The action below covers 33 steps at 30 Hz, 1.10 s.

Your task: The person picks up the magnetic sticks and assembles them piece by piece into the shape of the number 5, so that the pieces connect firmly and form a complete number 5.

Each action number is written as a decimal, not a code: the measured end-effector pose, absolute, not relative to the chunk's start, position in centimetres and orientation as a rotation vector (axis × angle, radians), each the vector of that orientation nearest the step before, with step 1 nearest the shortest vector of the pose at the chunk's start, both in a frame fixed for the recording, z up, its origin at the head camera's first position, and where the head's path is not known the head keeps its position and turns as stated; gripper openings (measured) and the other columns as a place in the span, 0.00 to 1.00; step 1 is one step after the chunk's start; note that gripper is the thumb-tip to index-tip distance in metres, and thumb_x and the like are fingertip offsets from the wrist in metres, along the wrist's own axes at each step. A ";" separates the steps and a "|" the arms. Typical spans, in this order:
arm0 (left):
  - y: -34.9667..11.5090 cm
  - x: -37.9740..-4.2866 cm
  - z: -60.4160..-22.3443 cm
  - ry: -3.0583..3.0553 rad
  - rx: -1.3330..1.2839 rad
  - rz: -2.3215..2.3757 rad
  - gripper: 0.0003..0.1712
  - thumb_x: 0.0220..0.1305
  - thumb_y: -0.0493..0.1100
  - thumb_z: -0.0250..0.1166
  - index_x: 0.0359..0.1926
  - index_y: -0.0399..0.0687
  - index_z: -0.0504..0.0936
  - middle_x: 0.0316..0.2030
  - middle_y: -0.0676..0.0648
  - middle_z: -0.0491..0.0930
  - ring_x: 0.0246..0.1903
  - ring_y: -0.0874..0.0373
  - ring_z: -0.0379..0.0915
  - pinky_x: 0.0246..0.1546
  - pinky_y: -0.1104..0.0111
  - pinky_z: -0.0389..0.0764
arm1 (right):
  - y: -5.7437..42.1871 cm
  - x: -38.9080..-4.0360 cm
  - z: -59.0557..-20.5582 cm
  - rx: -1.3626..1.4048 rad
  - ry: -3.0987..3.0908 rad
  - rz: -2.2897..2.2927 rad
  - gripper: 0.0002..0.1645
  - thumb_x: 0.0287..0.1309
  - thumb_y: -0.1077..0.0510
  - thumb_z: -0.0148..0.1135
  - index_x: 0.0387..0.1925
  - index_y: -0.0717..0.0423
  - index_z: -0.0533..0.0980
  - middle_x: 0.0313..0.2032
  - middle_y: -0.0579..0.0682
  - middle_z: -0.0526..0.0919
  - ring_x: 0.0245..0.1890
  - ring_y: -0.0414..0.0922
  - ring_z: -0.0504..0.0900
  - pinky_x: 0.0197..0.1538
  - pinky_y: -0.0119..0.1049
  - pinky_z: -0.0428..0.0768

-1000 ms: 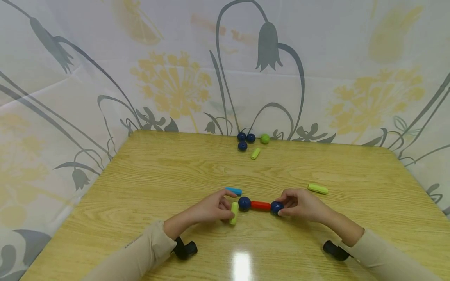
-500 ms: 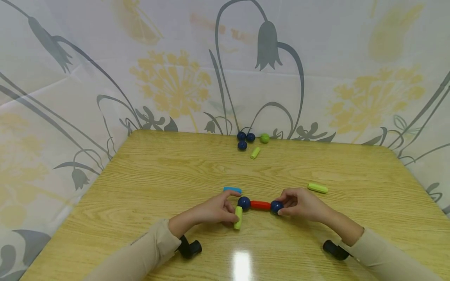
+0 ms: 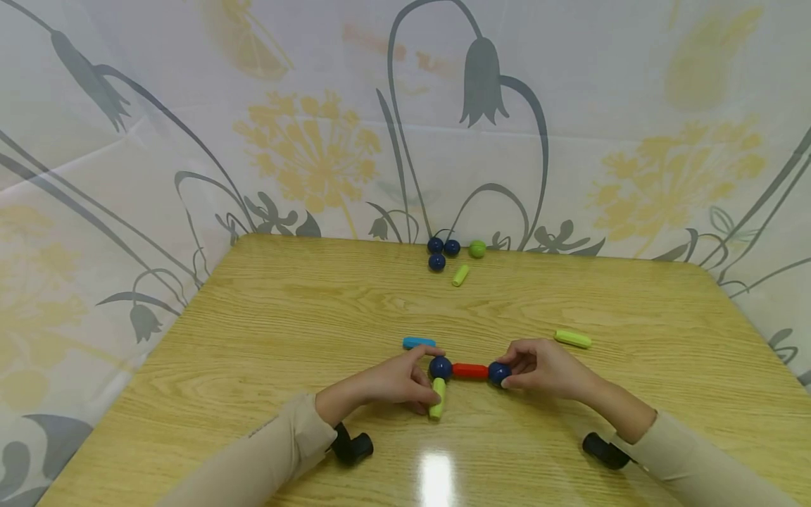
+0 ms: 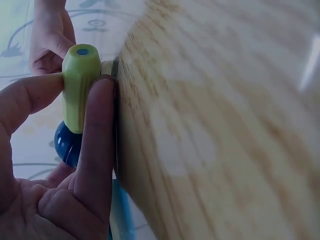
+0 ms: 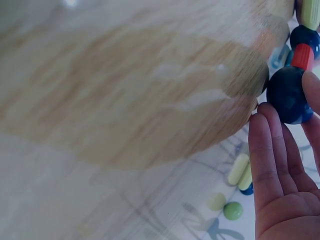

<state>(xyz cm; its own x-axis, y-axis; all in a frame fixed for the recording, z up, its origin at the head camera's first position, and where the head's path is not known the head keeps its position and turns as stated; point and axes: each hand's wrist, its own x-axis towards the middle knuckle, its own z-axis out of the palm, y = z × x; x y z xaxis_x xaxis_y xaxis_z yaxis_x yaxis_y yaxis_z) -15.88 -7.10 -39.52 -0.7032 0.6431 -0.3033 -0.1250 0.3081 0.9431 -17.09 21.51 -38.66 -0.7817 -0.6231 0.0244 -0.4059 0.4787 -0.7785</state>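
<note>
My left hand pinches a yellow-green rod between thumb and finger. One end of the rod meets a dark blue ball, and my left index finger reaches to the top of that ball. From the same ball a red rod runs right to a second dark blue ball. My right hand holds this second ball between thumb and fingers. A grey-blue dot shows in the rod's near end in the left wrist view. Just behind the left hand lies a blue rod.
Another yellow-green rod lies behind the right hand. Toward the table's back edge are three dark blue balls, a green ball and a short yellow-green rod. Patterned cloth rises behind the wooden table.
My left hand has moved right, bringing the yellow-green rod from beside the left ball to its near side, end against it. The right hand stays on its ball.
</note>
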 end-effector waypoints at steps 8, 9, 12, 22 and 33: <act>-7.1 -16.0 -39.7 1.897 0.424 1.482 0.34 0.64 0.35 0.60 0.68 0.44 0.56 0.29 0.42 0.79 0.25 0.53 0.78 0.29 0.62 0.82 | 21.5 -17.2 -38.9 -0.888 2.494 -1.164 0.12 0.49 0.61 0.70 0.36 0.62 0.78 0.34 0.51 0.81 0.32 0.39 0.80 0.35 0.32 0.80; -7.1 -16.0 -39.7 1.897 0.420 1.483 0.34 0.64 0.35 0.59 0.68 0.44 0.56 0.29 0.42 0.79 0.25 0.53 0.78 0.29 0.62 0.82 | 21.5 -17.2 -38.9 -0.894 2.502 -1.151 0.12 0.49 0.61 0.70 0.36 0.61 0.77 0.34 0.50 0.81 0.32 0.39 0.80 0.35 0.32 0.80; -7.2 -16.1 -39.8 1.891 0.411 1.482 0.33 0.65 0.35 0.59 0.68 0.44 0.56 0.29 0.42 0.79 0.24 0.53 0.78 0.28 0.62 0.82 | 21.5 -17.2 -39.0 -0.908 2.505 -1.118 0.13 0.51 0.60 0.69 0.37 0.59 0.76 0.35 0.48 0.80 0.33 0.38 0.79 0.36 0.31 0.80; -7.1 -16.3 -39.8 1.859 0.435 1.478 0.33 0.65 0.35 0.59 0.68 0.44 0.55 0.29 0.41 0.79 0.24 0.55 0.77 0.28 0.63 0.82 | 22.1 -18.3 -37.3 -0.944 2.436 -1.033 0.21 0.56 0.52 0.66 0.46 0.61 0.75 0.38 0.49 0.79 0.37 0.42 0.80 0.39 0.34 0.79; -7.2 -16.2 -39.7 1.869 0.414 1.474 0.33 0.65 0.35 0.59 0.68 0.45 0.56 0.29 0.42 0.80 0.24 0.54 0.78 0.28 0.63 0.82 | 20.5 -21.5 -37.2 -1.058 2.676 -0.914 0.15 0.54 0.59 0.67 0.41 0.63 0.76 0.33 0.51 0.80 0.32 0.42 0.80 0.36 0.34 0.79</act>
<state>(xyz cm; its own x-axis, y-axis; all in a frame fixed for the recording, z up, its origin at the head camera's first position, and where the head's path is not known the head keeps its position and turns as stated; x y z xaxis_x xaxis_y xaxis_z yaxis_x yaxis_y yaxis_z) -16.22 -7.16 -39.71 -0.6967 0.6364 -0.3310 -0.1734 0.2983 0.9386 -21.49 20.46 -37.24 -0.7479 -0.6557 0.1030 -0.5818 0.5729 -0.5774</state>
